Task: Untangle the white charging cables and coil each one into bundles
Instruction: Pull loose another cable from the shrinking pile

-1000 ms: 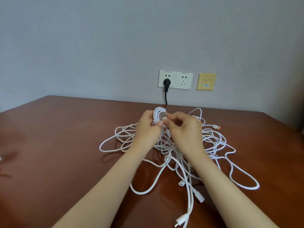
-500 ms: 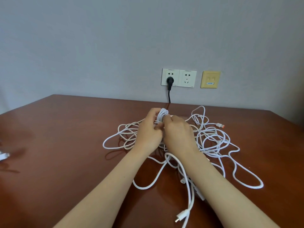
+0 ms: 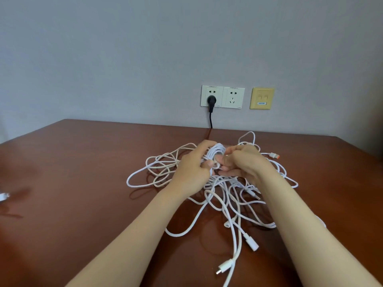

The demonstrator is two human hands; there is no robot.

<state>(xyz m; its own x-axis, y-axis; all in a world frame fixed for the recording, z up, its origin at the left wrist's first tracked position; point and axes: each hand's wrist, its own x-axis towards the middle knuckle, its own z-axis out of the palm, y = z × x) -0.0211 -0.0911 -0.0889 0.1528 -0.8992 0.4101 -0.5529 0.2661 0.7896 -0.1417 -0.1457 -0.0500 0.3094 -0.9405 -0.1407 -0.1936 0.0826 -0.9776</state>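
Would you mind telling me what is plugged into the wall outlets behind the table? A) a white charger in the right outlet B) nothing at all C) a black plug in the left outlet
C: a black plug sits in the left outlet; the right outlet is free.

Bare forearms (image 3: 132, 235), no sleeves, both grips ringless

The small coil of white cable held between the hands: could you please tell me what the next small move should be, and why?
Probably wrap the cable's loose end around the coil to secure it. The left hand already holds several neat loops, while the right hand pinches something beside them, and the tangled cables on the table still wait.
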